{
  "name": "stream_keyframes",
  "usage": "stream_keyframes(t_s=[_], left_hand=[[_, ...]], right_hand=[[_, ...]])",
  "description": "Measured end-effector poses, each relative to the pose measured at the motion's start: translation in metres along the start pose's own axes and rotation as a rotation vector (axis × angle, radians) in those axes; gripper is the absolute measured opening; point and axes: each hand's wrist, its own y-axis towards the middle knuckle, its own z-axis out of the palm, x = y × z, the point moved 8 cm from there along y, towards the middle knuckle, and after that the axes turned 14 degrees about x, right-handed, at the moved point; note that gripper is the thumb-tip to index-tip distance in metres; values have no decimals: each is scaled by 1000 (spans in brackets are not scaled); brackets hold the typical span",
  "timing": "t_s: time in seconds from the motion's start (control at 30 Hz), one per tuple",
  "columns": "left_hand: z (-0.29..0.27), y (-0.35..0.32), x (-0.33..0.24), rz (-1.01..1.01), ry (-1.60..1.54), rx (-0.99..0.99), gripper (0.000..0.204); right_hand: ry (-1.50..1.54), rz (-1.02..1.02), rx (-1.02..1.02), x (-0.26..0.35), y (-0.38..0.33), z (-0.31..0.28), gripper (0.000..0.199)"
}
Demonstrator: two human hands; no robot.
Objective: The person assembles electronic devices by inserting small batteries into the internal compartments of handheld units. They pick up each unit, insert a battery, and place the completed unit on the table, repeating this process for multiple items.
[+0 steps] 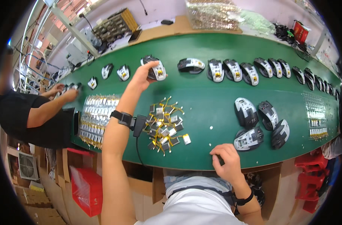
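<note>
At the green table's (201, 112) near edge, the right hand (228, 159) is loosely curled; I cannot tell whether it grips anything. Beyond the heaped batteries (164, 131), the left hand (144, 75) is clamped on a grey-and-black mouse (159, 74), left of the mouse row (249, 74).

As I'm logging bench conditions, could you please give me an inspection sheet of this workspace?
Surface: green tabletop, items spread across it.
Job's things: held mouse; row of mice along the far side; four mice beyond the right hand; pile of small wired packs.
Clutter: few white specks; plastic-wrapped bundle behind the tabletop.
Hands: left hand grips the held mouse; right hand near the front edge, fingers curled, contents unclear.
Cables: black cable left of the pile.
Surroundings: co-worker at left; red stools at right.
</note>
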Motion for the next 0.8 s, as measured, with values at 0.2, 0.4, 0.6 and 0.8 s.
stream_keyframes(t_s=[0.2,0.4,0.6,0.8], left_hand=[[-25,62,8,-105,838,-319,72],[59,21,-19,283,1935,-647,46],[290,-55,45,337,1541,490,44],[388,-117,137,378,1772,754,67]], right_hand=[[1,-34,-30,2,-4,-5,17],[30,2,-88,-7,-7,-10,15],[5,37,-45,-14,-8,-4,16],[-2,65,-65,-18,-22,2,25]])
